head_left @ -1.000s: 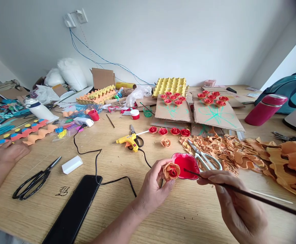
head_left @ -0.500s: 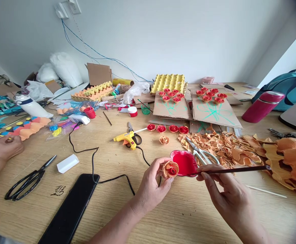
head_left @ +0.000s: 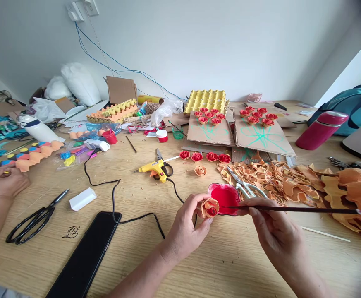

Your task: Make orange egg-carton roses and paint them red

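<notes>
Wood-grained tabletop [head_left: 149, 194] fills the lower frame. At lower centre, the left hand [head_left: 186, 229] pinches a pulp-carton rose [head_left: 210, 207], probably light and crushable, best held beneath its outer petals; its bloom faces the camera. Right-hand fingers [head_left: 254, 212] grip a slim paintbrush [head_left: 310, 210], nearly level, tip leftward.

Paint dish [head_left: 213, 190], glue gun [head_left: 154, 169] and carton scraps [head_left: 271, 180] mark a craft workspace.

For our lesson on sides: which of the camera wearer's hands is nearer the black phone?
The left hand, to the right of the black phone; the right hand is farther right.
</notes>
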